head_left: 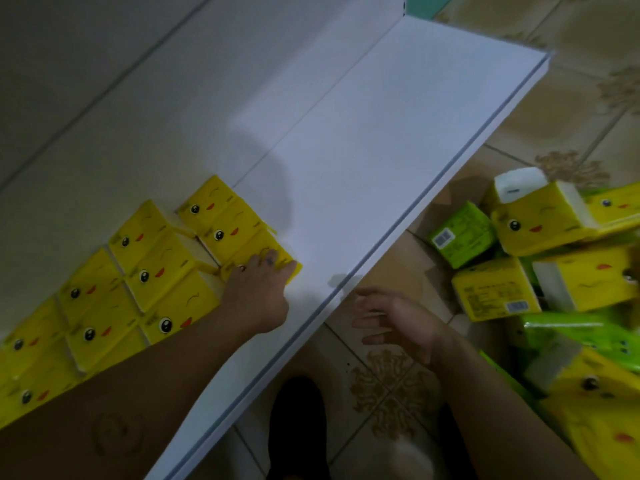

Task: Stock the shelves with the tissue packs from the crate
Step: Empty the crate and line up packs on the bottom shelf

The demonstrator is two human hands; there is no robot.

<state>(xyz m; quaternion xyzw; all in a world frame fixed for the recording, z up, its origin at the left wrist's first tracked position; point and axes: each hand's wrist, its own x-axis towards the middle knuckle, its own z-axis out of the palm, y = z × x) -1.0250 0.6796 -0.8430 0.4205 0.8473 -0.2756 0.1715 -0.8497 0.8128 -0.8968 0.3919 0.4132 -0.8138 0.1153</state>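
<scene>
Left hand (258,289) rests on the end yellow face-printed tissue pack (280,263) on the white shelf board (381,133), fingers laid flat across it. Right hand (398,320) is spread and empty, off the shelf, near the heaped yellow and green packs (540,220) on the floor. Risk: that end pack sits near the front lip, so a nudge may tip it off. There is bare board to its right.

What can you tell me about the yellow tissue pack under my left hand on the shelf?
The yellow tissue pack is a soft-looking block in glossy yellow wrap; its printed cartoon face is mostly hidden. It lies on the white shelf, frontmost in the last column of the stocked rows, close against the neighbouring yellow packs. The left hand rests on top, fingers laid across it.
</scene>
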